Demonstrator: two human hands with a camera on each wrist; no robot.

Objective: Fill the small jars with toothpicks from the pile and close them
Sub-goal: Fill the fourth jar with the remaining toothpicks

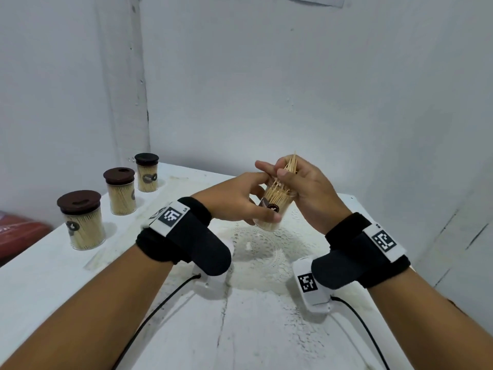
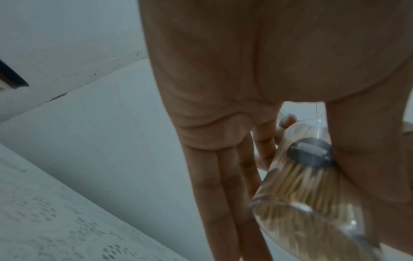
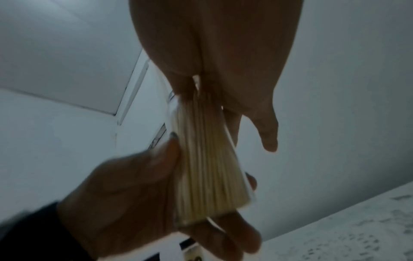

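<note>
My left hand [image 1: 248, 193] grips a small clear jar [image 1: 277, 206] tilted above the table, with no lid on it. The jar [image 2: 312, 190] is packed with toothpicks and carries a dark round label [image 2: 309, 152]. My right hand [image 1: 298, 180] pinches a bundle of toothpicks [image 1: 289, 164] whose lower ends sit in the jar's mouth and whose tips stick up past the fingers. In the right wrist view the toothpicks [image 3: 208, 159] fan out inside the jar, held from below by the left hand [image 3: 143, 190]. No loose pile shows in any view.
Three jars with brown lids stand full of toothpicks along the table's left edge [image 1: 80, 220], [image 1: 120, 190], [image 1: 147, 172]. A white lace doily [image 1: 266, 249] lies under my hands. A red object [image 1: 18, 236] sits beyond the left edge. White walls are close behind.
</note>
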